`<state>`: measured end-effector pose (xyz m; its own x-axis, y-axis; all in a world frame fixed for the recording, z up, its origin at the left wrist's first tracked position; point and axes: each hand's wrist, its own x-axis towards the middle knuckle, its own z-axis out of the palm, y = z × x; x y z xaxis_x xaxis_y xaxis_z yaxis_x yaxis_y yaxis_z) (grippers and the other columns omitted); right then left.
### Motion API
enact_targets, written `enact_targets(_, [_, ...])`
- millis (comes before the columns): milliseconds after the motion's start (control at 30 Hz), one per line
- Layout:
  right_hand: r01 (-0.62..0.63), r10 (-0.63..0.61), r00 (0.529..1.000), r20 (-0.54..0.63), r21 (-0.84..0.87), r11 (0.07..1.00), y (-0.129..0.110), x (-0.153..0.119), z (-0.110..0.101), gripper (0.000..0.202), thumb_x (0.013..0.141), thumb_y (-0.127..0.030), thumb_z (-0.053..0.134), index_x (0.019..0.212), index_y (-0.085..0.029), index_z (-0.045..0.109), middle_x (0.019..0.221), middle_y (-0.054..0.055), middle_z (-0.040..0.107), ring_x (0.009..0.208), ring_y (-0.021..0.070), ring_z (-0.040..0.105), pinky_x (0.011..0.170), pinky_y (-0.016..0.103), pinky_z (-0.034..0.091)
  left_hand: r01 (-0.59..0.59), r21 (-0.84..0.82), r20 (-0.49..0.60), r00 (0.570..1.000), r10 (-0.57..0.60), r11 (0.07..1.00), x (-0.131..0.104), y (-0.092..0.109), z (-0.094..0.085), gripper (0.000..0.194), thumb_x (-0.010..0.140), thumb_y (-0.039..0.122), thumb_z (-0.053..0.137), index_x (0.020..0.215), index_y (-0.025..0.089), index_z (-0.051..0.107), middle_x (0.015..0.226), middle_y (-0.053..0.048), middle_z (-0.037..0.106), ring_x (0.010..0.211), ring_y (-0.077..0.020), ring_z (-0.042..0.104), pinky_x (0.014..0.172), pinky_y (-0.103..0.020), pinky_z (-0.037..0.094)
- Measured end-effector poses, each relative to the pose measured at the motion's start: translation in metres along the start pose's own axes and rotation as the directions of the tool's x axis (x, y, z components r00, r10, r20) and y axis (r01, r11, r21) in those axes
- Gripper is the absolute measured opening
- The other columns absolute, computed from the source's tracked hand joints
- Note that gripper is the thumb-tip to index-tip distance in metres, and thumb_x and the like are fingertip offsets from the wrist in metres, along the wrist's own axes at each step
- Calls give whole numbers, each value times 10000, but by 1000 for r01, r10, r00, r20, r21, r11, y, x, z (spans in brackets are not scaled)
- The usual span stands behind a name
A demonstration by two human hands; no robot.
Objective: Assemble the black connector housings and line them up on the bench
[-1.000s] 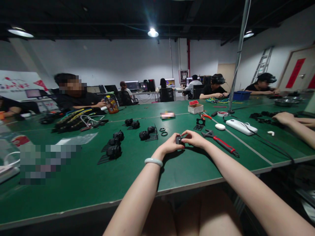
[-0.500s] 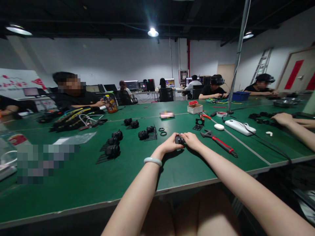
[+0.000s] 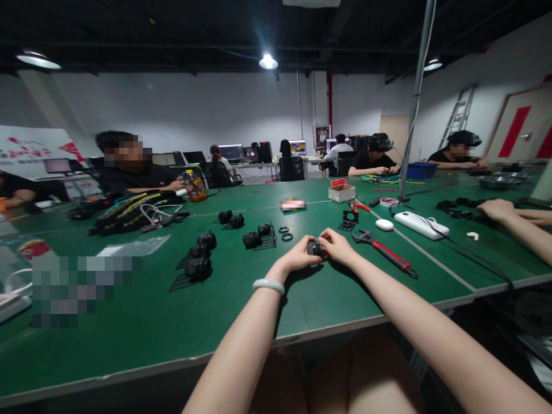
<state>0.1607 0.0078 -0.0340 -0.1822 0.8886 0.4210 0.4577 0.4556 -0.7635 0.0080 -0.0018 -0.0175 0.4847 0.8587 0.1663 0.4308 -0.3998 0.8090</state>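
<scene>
Both hands meet over the near part of the green table [image 3: 241, 310]. My left hand [image 3: 297, 256], with a pale bangle on the wrist, is closed around a small black cylindrical fitting [image 3: 315, 248]. Against the right end of that fitting, the fingers of my right hand [image 3: 338, 247] are pinched; they hide part of it. Two black rings [image 3: 286, 236] lie just beyond my left hand. To the left stand several similar black fittings with flat ribbed pieces [image 3: 198, 265]. A black bracket with a round hole [image 3: 349, 219] is beyond my right hand.
An adjustable wrench [image 3: 386, 253] with red-black handle lies right of my hands. Farther off are a white power strip [image 3: 421, 225], a small box [image 3: 341, 192], a metal pole [image 3: 414, 103] and a bundle of cables [image 3: 129, 213]. Another person's hand [image 3: 495, 208] is at right.
My right hand's fingers have shifted and lifted slightly at the fitting's right end, showing more of it. My left hand keeps its hold. The view has tilted slightly.
</scene>
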Motion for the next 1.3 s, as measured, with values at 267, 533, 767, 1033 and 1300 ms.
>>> enact_targets(267, [77,-90,993,-74,-165,983,-1,-1,5,297,765,-380,318,661,-163,493,619,12,528,587,104,445,532,190,291,-24,50,-32,999,26,998,2,-5,1,510,505,245,632,952,149,406,809,-7,481,727,-122,468,643,-256,399])
enact_targets(533, [4,-49,988,-144,-293,956,2,2,13,387,798,-389,242,622,-169,507,598,43,546,545,121,456,517,211,264,-45,75,-17,999,46,996,3,-6,0,507,512,232,621,962,147,404,797,0,469,719,-117,454,677,-270,388])
enact_targets(767, [-28,-18,989,-145,-310,950,-1,5,14,389,800,-373,247,614,-171,522,631,64,566,578,139,478,537,224,275,-35,79,-19,999,36,996,1,-3,-1,501,511,246,618,953,147,403,779,6,460,692,-110,447,631,-255,391])
enact_targets(1033, [-71,73,996,50,-38,997,8,6,2,293,754,-346,340,653,-149,531,576,16,539,523,101,467,506,203,333,7,12,-12,1000,-6,1000,-1,7,0,516,510,215,620,968,149,391,783,3,473,691,-105,463,633,-248,397])
enact_targets(1300, [-298,72,911,406,528,795,6,-2,-16,215,653,-224,509,850,-140,489,719,23,556,553,88,535,568,231,441,21,18,4,1000,-21,1000,-4,10,-1,552,526,251,616,1011,159,370,818,-14,482,705,-115,474,636,-254,401])
